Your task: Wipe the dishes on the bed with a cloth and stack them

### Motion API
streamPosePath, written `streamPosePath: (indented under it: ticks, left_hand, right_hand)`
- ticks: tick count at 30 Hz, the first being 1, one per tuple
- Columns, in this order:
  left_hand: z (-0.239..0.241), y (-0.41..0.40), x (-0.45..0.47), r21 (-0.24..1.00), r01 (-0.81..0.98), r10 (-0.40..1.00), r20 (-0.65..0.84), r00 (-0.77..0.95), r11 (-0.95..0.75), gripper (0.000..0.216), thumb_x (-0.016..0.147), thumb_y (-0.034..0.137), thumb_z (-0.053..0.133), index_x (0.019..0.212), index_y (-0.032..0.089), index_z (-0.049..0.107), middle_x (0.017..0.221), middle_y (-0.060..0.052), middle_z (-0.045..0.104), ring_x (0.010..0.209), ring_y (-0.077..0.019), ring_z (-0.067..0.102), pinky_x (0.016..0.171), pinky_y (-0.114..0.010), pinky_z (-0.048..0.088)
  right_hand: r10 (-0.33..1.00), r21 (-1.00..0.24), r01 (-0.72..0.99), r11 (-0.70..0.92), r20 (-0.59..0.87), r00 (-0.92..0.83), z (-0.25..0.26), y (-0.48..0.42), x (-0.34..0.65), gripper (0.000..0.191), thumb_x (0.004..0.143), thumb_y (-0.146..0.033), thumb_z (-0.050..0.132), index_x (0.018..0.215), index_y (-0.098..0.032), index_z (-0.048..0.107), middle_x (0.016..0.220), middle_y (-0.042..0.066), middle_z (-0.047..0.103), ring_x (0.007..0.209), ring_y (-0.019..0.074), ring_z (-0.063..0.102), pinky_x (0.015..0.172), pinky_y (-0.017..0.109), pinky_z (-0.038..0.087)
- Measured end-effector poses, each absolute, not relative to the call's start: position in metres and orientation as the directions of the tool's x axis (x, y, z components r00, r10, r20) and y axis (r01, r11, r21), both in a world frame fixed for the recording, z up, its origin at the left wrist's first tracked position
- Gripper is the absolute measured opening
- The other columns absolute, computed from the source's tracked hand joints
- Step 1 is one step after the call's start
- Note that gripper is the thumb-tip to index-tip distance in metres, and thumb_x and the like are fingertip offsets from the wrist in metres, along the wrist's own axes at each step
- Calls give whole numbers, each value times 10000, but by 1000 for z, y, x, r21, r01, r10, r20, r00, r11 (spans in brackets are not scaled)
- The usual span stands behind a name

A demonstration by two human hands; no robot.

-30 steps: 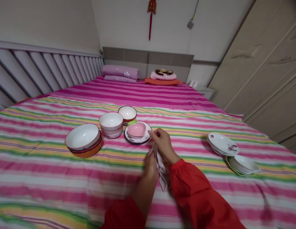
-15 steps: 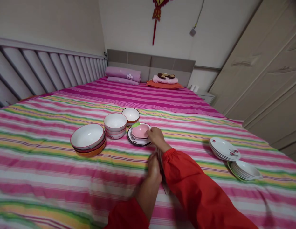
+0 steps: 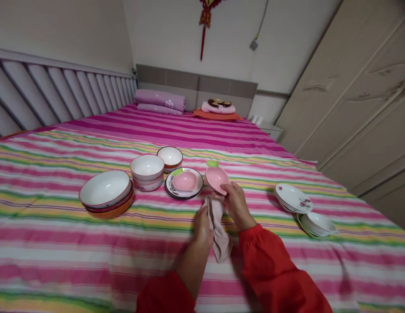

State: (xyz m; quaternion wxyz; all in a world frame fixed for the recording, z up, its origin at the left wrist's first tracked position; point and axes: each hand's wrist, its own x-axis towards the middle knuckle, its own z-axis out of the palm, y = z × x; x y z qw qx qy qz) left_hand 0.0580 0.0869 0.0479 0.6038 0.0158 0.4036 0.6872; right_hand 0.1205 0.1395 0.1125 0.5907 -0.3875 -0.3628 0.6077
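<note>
A small pink bowl (image 3: 216,178) with a green leaf-shaped tab is tilted up in my right hand (image 3: 237,203), the fingers gripping its near edge. Just left and nearer to me, my left hand (image 3: 203,226) is closed on a beige cloth (image 3: 219,230) that hangs down toward the bed. A second pink bowl (image 3: 185,180), also with a green tab, rests on a stack of dark-rimmed patterned plates (image 3: 169,184) left of the held bowl.
Left of the plates stand stacked white bowls (image 3: 147,167), a dark-rimmed bowl (image 3: 170,156) and larger bowls (image 3: 106,189). To the right lie flowered plates (image 3: 293,198) and small white dishes (image 3: 320,224). Everything sits on a striped bedsheet (image 3: 91,261).
My right hand has lifted one pink bowl off the plate stack and brought it right and toward me. Another pink bowl is now visible on the plates. The cloth shows more fully.
</note>
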Motion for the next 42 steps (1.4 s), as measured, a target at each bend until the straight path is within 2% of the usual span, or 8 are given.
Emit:
streamPosePath:
  ticks: [6,12,16,19,24,30,37,42]
  left_hand:
    - [59,80,61,605,-790,866,-445,-229,102,256,733,324,636,905,143,689,885,-68,729,844,-198,685,762,-280,508]
    - [65,75,61,807,-585,821,-284,-495,-73,257,735,317,645,968,209,651,930,-34,702,867,-193,655,757,-284,500]
    - [73,70,56,958,-234,749,-31,-661,-167,280,769,375,627,982,194,626,873,-9,676,804,-164,630,736,-256,488]
    - [72,70,53,985,37,733,151,-663,-170,280,799,380,596,1000,188,622,926,-32,680,875,-182,629,810,-276,482]
    - [63,69,56,950,266,884,261,-388,-163,421,900,380,454,1256,172,537,1232,-103,619,1160,-230,554,1026,-375,384]
    - [62,63,59,774,540,935,346,78,-331,483,975,355,247,1431,230,346,1488,-85,378,1398,-217,290,1163,-493,-8]
    - [69,61,56,588,732,931,310,190,-345,456,895,354,482,1330,215,475,1363,-120,531,1280,-275,460,1124,-595,-28]
    - [69,57,51,539,791,945,292,146,-289,482,805,123,428,1268,224,516,1292,-98,592,1219,-249,514,1096,-645,-10]
  right_hand:
    - [967,-871,-488,59,-72,245,72,112,165,301,517,-107,644,782,-190,527,681,-57,603,589,121,598,487,227,545]
    - [986,-853,-522,-7,-94,140,68,99,174,458,575,-134,652,1027,-207,625,896,-13,654,742,154,621,601,281,568]
    - [995,-897,-441,18,-27,95,69,96,170,620,588,-156,685,1199,-231,609,995,-4,674,783,141,616,666,253,536]
    - [1000,-927,-375,7,0,17,66,89,164,717,608,-196,715,1304,-237,546,903,-17,681,581,89,556,544,209,478]
    - [988,-946,-324,-23,28,-150,66,78,158,733,672,-236,711,1369,-245,485,767,-31,645,456,46,419,436,174,352]
    - [982,-945,-327,5,67,-179,70,85,171,726,646,-227,717,1344,-269,520,993,24,675,616,102,546,537,218,433]
    - [1000,-927,-374,18,21,-4,70,92,182,582,658,-253,691,1235,-233,623,893,9,674,723,148,592,646,275,476]
    - [993,-955,-289,74,43,111,70,92,179,555,671,-286,690,1217,-198,641,745,-17,616,637,120,538,612,271,453]
